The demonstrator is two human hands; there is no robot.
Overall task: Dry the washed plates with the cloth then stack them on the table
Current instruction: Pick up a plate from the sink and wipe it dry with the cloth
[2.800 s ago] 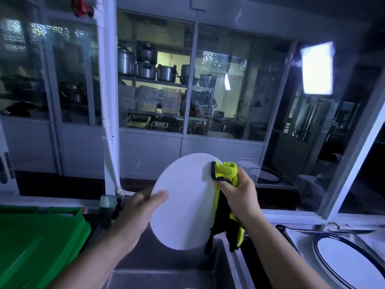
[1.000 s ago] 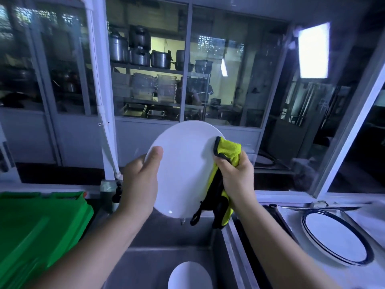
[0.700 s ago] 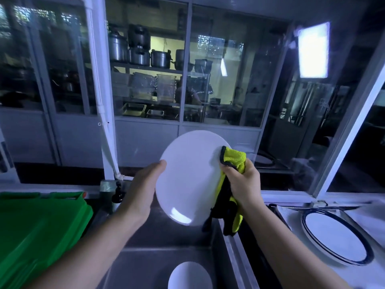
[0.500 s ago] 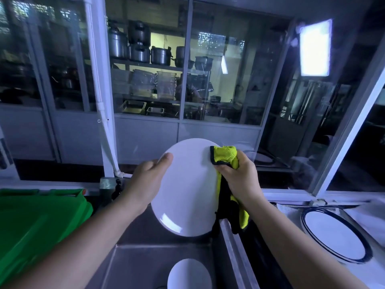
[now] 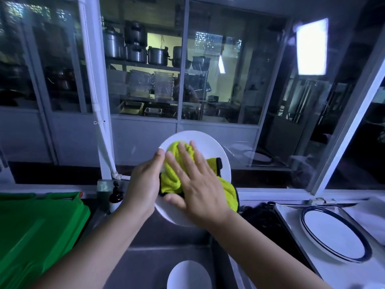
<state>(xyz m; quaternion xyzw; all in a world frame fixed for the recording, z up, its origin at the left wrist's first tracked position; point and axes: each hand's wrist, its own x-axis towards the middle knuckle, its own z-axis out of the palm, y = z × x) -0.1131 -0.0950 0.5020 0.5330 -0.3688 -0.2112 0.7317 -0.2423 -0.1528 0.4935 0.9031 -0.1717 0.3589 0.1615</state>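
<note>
A white plate is held tilted above the sink. My left hand grips its left rim, thumb over the front. A yellow-green cloth with a black edge lies spread on the plate's face. My right hand presses flat on the cloth with straight fingers. Another white plate lies in the steel sink below. On the table at the right sits a stack of white plates with dark blue rims.
A green plastic crate stands left of the sink. A small dark pump bottle sits behind the sink by a white pipe. Glass window panels rise just behind the counter.
My right hand has moved from pinching the cloth over the plate's right rim to pressing the cloth flat on the plate's face. The plate has tilted further back.
</note>
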